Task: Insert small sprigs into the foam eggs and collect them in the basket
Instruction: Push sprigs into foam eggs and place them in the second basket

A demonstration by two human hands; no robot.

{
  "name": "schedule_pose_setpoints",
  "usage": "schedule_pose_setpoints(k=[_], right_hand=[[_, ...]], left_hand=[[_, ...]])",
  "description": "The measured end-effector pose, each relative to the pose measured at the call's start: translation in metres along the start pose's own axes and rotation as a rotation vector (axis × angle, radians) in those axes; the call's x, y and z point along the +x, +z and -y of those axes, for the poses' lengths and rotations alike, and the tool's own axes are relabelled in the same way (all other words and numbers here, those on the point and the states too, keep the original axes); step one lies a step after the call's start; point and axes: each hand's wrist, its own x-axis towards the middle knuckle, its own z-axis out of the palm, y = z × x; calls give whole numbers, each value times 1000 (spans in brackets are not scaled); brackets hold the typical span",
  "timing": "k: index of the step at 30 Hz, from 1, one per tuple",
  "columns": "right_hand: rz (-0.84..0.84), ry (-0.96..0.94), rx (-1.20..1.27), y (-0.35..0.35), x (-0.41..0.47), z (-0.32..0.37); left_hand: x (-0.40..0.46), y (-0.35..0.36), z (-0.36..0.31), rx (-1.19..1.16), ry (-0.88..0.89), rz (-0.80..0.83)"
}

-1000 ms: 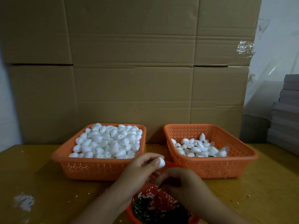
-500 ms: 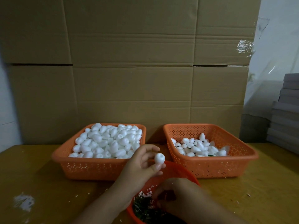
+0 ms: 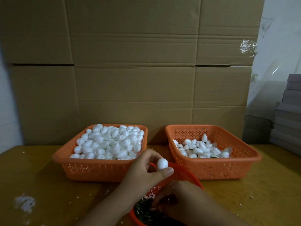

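One head-worn view looks forward and slightly down across the counter (image 3: 40, 185) toward a cardboard wall (image 3: 130, 70) at 12 o'clock. Two baskets (image 3: 104, 168) sit mid-frame; the hands (image 3: 143, 172) are close, at 6 o'clock.

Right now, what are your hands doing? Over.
Left hand pinches white foam egg. Right hand down in round orange bowl of green sprigs; grip unclear. Nothing blocking.

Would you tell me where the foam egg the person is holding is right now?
In the head view, the foam egg is pinched in the left hand, low centre, above the round bowl's rim, between the two orange baskets.
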Motion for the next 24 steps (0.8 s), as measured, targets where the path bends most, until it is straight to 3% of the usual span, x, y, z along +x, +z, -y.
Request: schedule_pose_setpoints(k=[7, 18, 24], right_hand=[[-4, -13, -18, -1, -2, 1], [-19, -28, -18, -1, -2, -2], [-13, -34, -20, 0, 0, -4]], left_hand=[[-2, -1, -3, -57, -14, 20], [6, -9, -5, -379, -181, 61], [6, -10, -4, -442, -171, 82]])
